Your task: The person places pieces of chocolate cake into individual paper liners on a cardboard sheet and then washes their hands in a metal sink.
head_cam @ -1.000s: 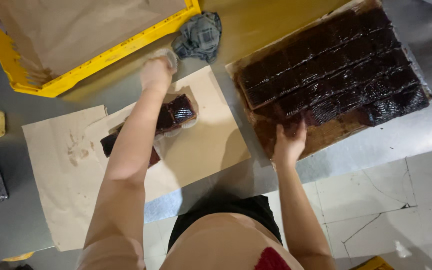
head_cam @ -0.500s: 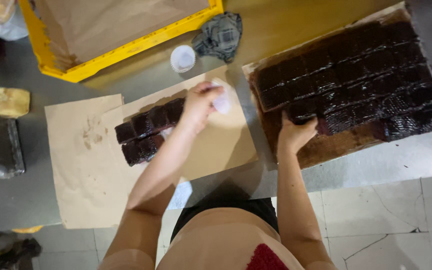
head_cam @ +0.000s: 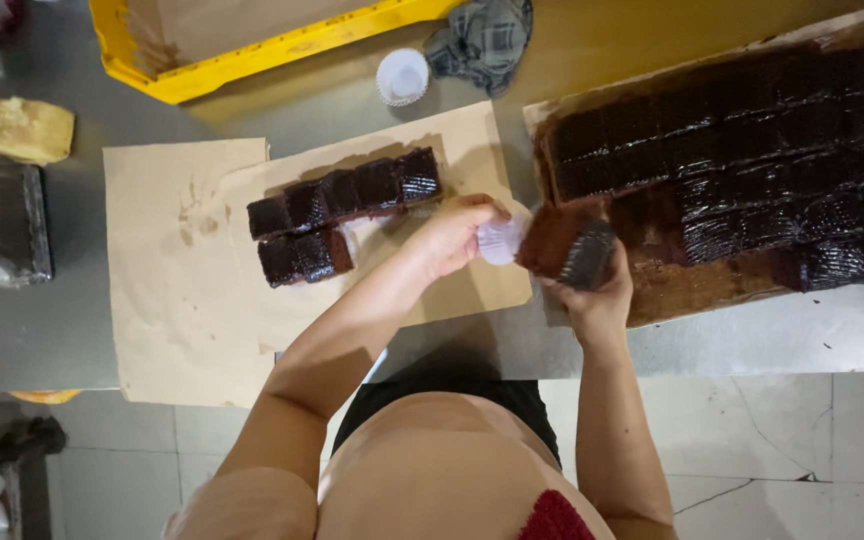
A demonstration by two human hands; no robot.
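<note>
Head view: the right hand [head_cam: 597,295] is clamped on a cut cake piece [head_cam: 564,245], lifted just off the slab [head_cam: 752,150]. The left hand [head_cam: 452,235] pinches a white paper cup [head_cam: 500,240] against it. Best to keep the cup's mouth open and seat the piece squarely. Boxed pieces [head_cam: 342,210] lie on brown paper [head_cam: 172,260]. The table edge runs close below both hands; open room lies between the paper and the slab.
</note>
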